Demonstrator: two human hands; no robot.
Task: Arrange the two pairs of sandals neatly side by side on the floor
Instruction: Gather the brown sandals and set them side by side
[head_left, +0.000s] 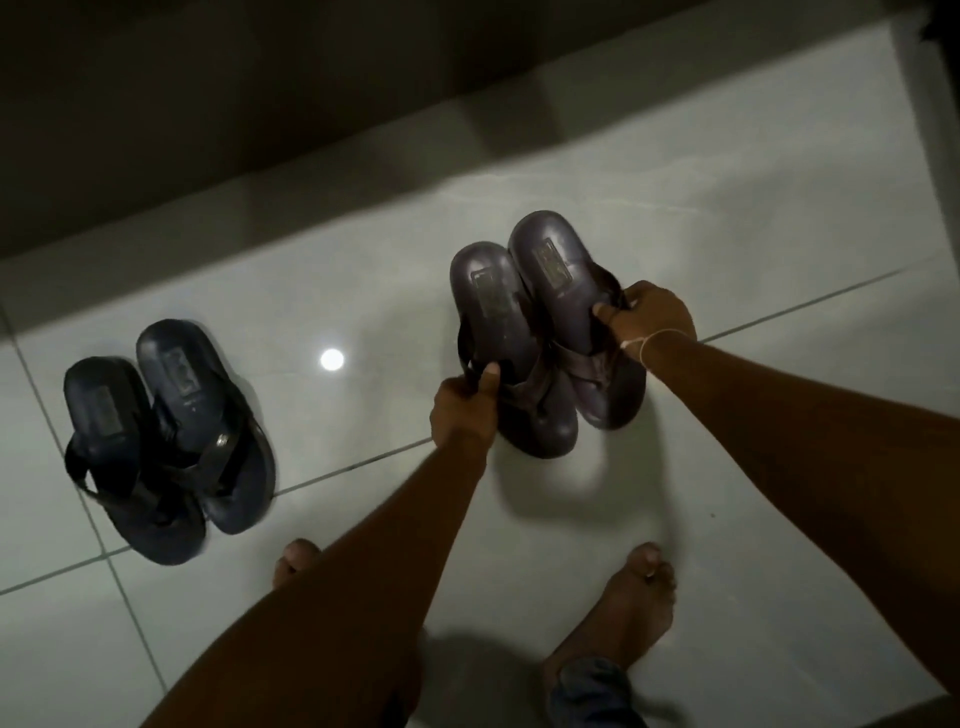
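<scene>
Two pairs of dark sandals are in the head view. A dark blue pair (166, 441) lies side by side on the white tiled floor at the left, heels pointing away from me. To the right is a purplish-brown pair. My left hand (465, 405) grips the strap of its left sandal (498, 322). My right hand (649, 319) grips the strap of its right sandal (566, 280). These two sandals are close together, nearly touching, and seem to hang slightly above the floor, with a shadow beneath.
A dark wall base (208, 130) runs along the far side of the tiled floor (727, 208). My bare feet (639, 597) stand near the bottom of the view. A ceiling light reflects as a bright spot (331, 359) between the two pairs.
</scene>
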